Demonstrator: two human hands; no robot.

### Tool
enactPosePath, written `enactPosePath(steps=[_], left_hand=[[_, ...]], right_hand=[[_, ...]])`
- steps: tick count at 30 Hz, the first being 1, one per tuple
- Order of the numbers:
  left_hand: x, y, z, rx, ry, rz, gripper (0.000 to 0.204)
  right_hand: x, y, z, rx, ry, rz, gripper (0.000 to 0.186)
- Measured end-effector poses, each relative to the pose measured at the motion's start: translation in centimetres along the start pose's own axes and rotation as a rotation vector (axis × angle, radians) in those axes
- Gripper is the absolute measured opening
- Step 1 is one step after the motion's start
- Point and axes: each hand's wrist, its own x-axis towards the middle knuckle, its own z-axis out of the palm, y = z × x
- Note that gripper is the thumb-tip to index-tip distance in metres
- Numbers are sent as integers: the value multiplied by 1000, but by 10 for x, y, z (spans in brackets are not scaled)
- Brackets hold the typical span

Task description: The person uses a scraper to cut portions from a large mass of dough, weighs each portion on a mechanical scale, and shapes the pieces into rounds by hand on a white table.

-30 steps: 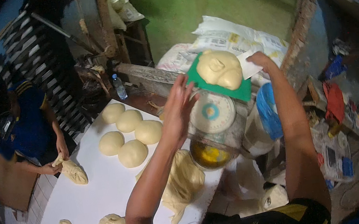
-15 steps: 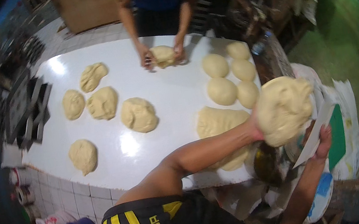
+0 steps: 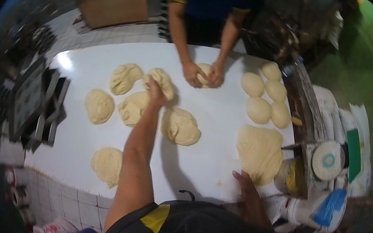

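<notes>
My left hand (image 3: 155,93) reaches across the white table and grips a lump of pale yellow dough (image 3: 163,79), holding it over a loose group of other lumps. Beside it lie a folded lump (image 3: 124,79), a dented one (image 3: 132,109) and a rounder one (image 3: 181,126). Low at the near edge, my right hand (image 3: 247,185) is closed on a flat white scraper (image 3: 229,179), which blends with the tabletop. A big flattened slab of dough (image 3: 261,154) spreads just beyond that hand.
Across the table (image 3: 214,113), a co-worker's hands (image 3: 205,76) press a dough ball. Several smooth dough balls (image 3: 258,110) sit at the right. A weighing scale (image 3: 328,160) stands off the right edge, near a metal tin (image 3: 288,176). Dark metal pans (image 3: 37,108) are stacked at the left.
My left hand has swung from over the scale on the right to the lumps at left, carrying dough. My right hand and scraper moved left to the slab. The co-worker's dough is now rounder.
</notes>
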Motion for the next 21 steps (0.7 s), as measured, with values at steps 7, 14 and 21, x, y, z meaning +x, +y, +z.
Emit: enactPosePath(steps=[7, 14, 21], left_hand=[[-40, -101, 141, 1111, 25, 294, 67], [-129, -328, 218, 1420, -1204, 23, 57], [-143, -397, 203, 1856, -1120, -70, 67]], right_hand=[[-21, -26, -7, -247, 364, -104, 54], [95, -116, -139, -993, 826, -461, 36], [166, -75, -176, -1145, 799, -412, 24]])
